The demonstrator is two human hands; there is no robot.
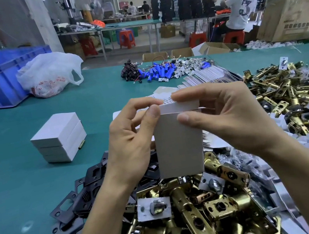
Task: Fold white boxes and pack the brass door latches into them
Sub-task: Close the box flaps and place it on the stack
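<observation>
Box [178, 143]: white, upright, held between both my hands above the latches [196, 212] heaped at the near edge of the table [18, 190].
Left hand [130, 139]: gripped the box's upper left, thumb on the front, fingers curled over the top flap.
Right hand [221, 118]: pinched the upper right, thumb on the front, fingers over the flap.
Stack [59, 139] of closed boxes: well to my left on the table.
Black plates [81, 196]: under my left wrist.
Blue cells [158, 71]: far centre.

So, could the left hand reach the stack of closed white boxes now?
Probably, once freed: the left hand grips the upright white cardboard box, but open green table lies between it and the stack.
</observation>
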